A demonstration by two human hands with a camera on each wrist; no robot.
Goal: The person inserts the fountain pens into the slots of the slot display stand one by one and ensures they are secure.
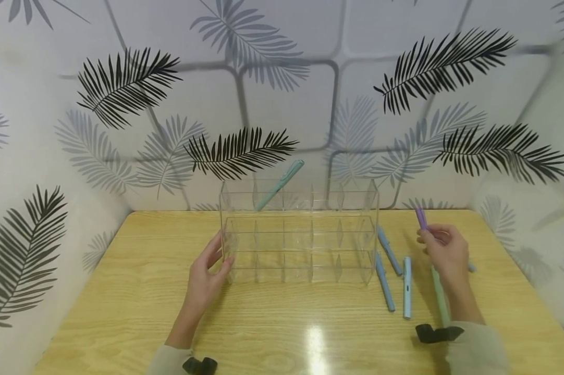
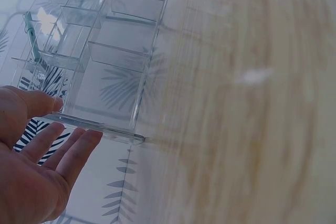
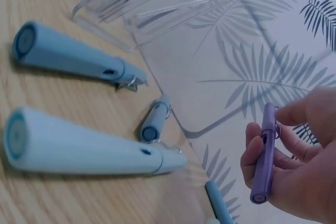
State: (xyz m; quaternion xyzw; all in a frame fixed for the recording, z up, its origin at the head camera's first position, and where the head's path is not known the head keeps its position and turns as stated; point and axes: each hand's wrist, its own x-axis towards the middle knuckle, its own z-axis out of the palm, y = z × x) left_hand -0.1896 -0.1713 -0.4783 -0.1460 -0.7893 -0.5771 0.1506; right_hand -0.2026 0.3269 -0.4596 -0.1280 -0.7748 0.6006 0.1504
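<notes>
A clear acrylic pen organizer (image 1: 297,251) with rows of compartments stands on the table. My left hand (image 1: 210,268) grips its left side wall, the thumb (image 2: 43,103) on one face and the fingers (image 2: 79,153) on the other. One teal pen (image 1: 280,185) leans to the right in the organizer's back row. At the right, my right hand (image 1: 446,250) pinches a purple pen (image 3: 265,156) between thumb and fingers, raised above the table. Below and left of that hand lie a light blue pen (image 1: 407,288) and darker blue pens (image 1: 389,251).
A pale green pen (image 1: 440,297) lies partly under the right forearm. Another blue pen (image 3: 219,203) shows beyond the right hand. The wooden table (image 1: 136,291) ends at a leaf-patterned wall covering (image 1: 282,104) behind the organizer. Both wrists wear dark bands.
</notes>
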